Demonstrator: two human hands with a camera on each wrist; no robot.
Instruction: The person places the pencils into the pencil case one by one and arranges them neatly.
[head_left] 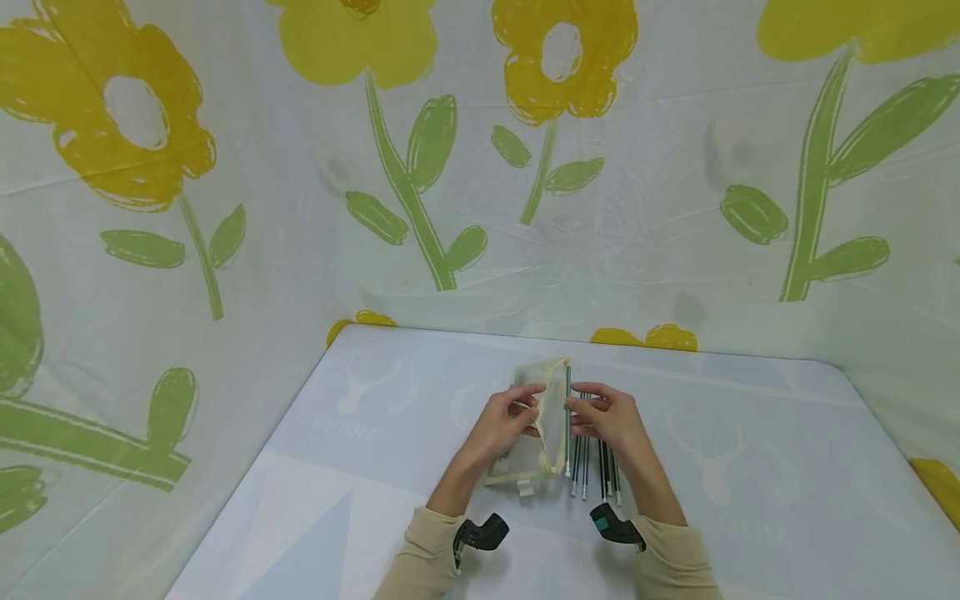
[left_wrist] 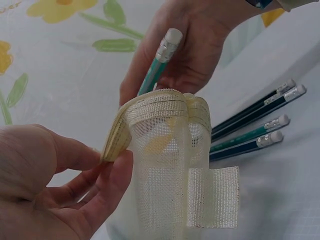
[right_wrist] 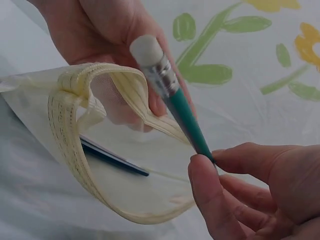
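Observation:
A mesh pencil case (head_left: 504, 477) with cream zipper edging stands with its mouth open toward the right. My left hand (head_left: 501, 421) pinches the zipper edge (left_wrist: 117, 135) between thumb and fingers. Between thumb and forefinger, my right hand (head_left: 611, 417) holds a green pencil (right_wrist: 187, 122), its white eraser end toward me, beside the case's mouth. Inside the case lies a dark pencil (right_wrist: 117, 161), seen in the right wrist view through the opening. A fabric tab (left_wrist: 215, 197) sticks out from the near end of the case.
Several pencils (head_left: 584, 479) with white erasers lie on the table to the right of the case, partly beneath my right hand. The pale patterned table (head_left: 360, 467) reaches back to a flower-printed curtain (head_left: 600, 250). Each wrist carries a black camera (head_left: 486, 532).

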